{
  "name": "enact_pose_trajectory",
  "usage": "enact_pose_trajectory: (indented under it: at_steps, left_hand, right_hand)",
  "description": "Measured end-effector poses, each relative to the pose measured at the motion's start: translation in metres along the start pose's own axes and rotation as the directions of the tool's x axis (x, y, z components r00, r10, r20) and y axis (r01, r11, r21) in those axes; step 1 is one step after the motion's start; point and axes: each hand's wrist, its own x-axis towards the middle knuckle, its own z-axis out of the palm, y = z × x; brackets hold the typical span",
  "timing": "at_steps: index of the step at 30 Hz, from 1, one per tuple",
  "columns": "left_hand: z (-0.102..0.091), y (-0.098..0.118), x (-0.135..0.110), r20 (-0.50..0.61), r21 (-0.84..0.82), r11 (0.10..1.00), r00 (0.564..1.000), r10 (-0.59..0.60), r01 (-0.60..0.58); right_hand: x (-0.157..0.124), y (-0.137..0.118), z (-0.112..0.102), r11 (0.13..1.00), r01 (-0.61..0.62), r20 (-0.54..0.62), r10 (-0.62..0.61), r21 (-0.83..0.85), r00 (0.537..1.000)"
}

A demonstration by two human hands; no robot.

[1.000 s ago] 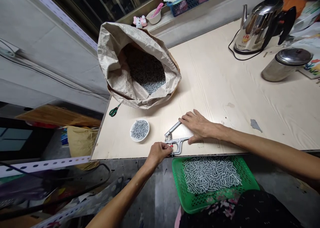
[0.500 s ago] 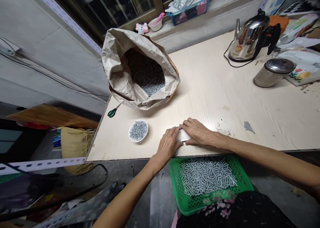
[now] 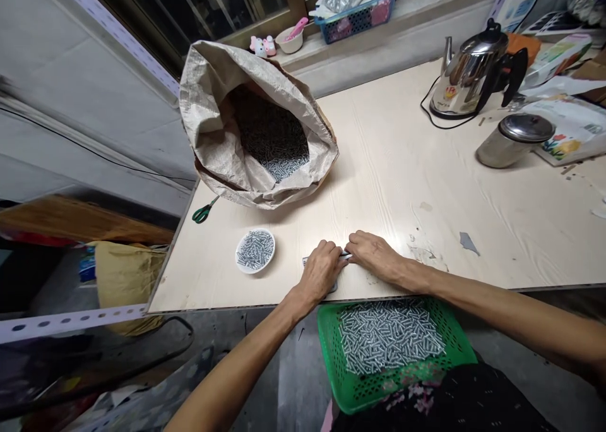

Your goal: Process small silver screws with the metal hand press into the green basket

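My left hand (image 3: pixel 323 271) and right hand (image 3: pixel 375 255) gripped the grey tool (image 3: pixel 347 256) between them, its handles running left to right.

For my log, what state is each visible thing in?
Metal tool: gripped by left hand and right hand, largely hidden
Sack: open, metal pieces inside
White bowl: full of metal pieces
Green basket: holding many metal pieces
Scissors: lying flat; open or shut unclear
Kettle: upright, lid on
Canister: upright, lid on
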Motion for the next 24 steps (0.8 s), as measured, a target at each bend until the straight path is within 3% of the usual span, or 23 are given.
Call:
enact_pose_trajectory:
  at_steps: [4,7,10,12,14,18,21,24]
  left_hand:
    - [0.005,0.003,0.0,-0.042,-0.024,0.999,0.999,-0.034,0.033]
    - [0.002,0.003,-0.009,-0.177,-0.073,0.993,0.979,-0.099,0.087]
    - [-0.008,-0.001,-0.029,-0.369,-0.162,0.965,0.895,-0.252,0.205]
    - [-0.014,-0.003,-0.046,-0.396,-0.209,0.92,0.832,-0.389,0.331]
    - [-0.017,-0.005,-0.059,-0.311,-0.224,0.858,0.801,-0.512,0.462]
    - [-0.013,-0.006,-0.063,-0.02,-0.209,0.722,0.735,-0.678,0.66]
    - [-0.01,-0.007,-0.052,0.139,-0.213,0.658,0.689,-0.712,0.723]
    - [-0.01,-0.009,-0.042,0.202,-0.195,0.634,0.663,-0.721,0.748]
  right_hand:
    - [0.001,0.003,0.0,1.0,0.009,-0.011,-0.009,0.02,1.0]
    - [-0.002,0.006,-0.009,0.998,0.044,-0.063,-0.041,0.047,0.997]
    - [-0.008,0.008,-0.016,0.992,0.093,-0.127,-0.081,0.089,0.989]
    - [-0.013,0.007,-0.016,0.989,0.093,-0.127,-0.078,0.115,0.989]
    - [-0.016,0.002,-0.01,0.989,0.081,-0.106,-0.068,0.12,0.992]
    - [-0.014,-0.009,0.01,0.998,0.047,-0.13,-0.042,0.036,0.991]
    - [-0.007,-0.012,0.021,0.998,0.029,-0.18,-0.04,-0.063,0.983]
    - [0.001,-0.009,0.022,0.993,0.034,-0.199,-0.056,-0.113,0.979]
